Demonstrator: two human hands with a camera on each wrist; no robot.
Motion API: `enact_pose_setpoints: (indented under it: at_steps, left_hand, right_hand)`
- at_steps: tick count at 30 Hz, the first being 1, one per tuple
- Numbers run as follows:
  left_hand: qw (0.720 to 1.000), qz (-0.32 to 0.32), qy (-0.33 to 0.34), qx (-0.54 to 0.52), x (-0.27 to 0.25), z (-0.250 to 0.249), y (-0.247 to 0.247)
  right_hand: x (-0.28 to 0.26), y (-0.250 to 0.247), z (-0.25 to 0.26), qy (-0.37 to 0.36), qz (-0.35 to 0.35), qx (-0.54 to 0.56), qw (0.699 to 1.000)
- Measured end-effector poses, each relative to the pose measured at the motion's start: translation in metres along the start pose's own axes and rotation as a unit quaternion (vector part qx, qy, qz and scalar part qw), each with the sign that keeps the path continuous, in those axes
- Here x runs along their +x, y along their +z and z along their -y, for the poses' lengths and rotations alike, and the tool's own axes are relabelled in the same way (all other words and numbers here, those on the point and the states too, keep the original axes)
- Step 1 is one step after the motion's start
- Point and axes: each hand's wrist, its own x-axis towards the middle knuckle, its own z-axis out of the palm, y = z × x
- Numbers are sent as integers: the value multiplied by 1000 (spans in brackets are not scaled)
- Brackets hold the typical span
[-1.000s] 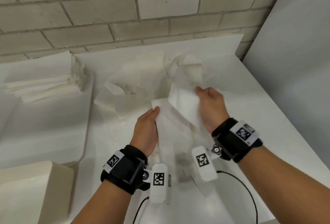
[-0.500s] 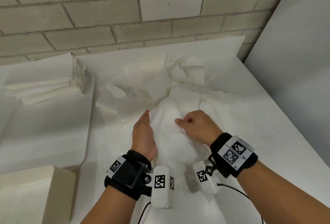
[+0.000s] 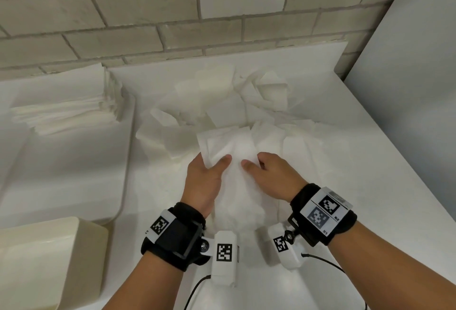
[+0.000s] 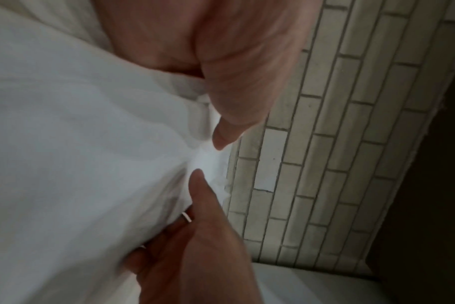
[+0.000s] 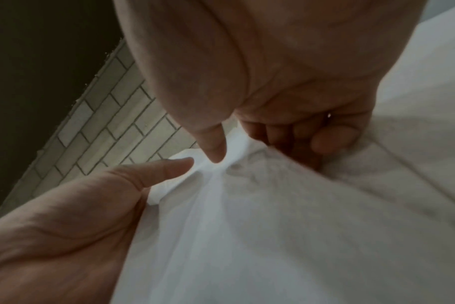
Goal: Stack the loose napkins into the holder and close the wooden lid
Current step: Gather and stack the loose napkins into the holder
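Observation:
A white napkin (image 3: 232,146) is held flat between my two hands above the white counter (image 3: 345,186). My left hand (image 3: 209,169) pinches its left side, thumb on top and fingers underneath. My right hand (image 3: 261,169) pinches the right side, thumb on top. In the right wrist view my right hand (image 5: 221,148) has its fingers (image 5: 333,137) curled under the napkin (image 5: 247,226). In the left wrist view my left hand (image 4: 221,133) lays its thumb on the napkin (image 4: 78,164). More loose napkins (image 3: 222,102) lie crumpled behind. A stack of napkins (image 3: 64,109) sits on the white holder (image 3: 74,174) at the left.
A cream-coloured box-like object (image 3: 42,260) stands at the near left; I cannot tell whether it is the lid. A brick wall (image 3: 197,13) bounds the back of the counter and a grey panel (image 3: 419,87) its right side. Cables trail under my wrists.
My right hand brought the lifted napkin down and closer to me. My left hand, beside it before, now pinches it with the thumb on top. Both thumbs lie close together.

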Motion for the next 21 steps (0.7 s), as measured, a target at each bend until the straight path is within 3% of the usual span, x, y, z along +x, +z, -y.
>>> enact_pose_setpoints:
  at_steps: [5, 7, 9, 11, 16, 19, 21]
  left_hand:
    - [995, 2, 45, 89, -8, 5, -2]
    - [996, -14, 33, 84, -8, 6, -6]
    - [997, -33, 20, 62, -6, 5, -12]
    - [998, -37, 20, 57, -4, 3, -14]
    - [998, -23, 30, 58, -2, -5, -6]
    - [997, -21, 34, 61, -1, -10, 4]
    - [997, -21, 37, 59, 0, -13, 9]
  right_hand:
    - [-5, -5, 3, -11, 30, 83, 996]
    - [-1, -18, -4, -13, -31, 50, 998]
    - [6, -42, -22, -1, -138, -12, 990]
    - [12, -66, -40, 16, -174, -59, 983]
    - [20, -87, -56, 26, -64, -125, 990]
    - [15, -91, -53, 11, -56, -196, 979]
    - [6, -94, -48, -44, -60, -189, 979]
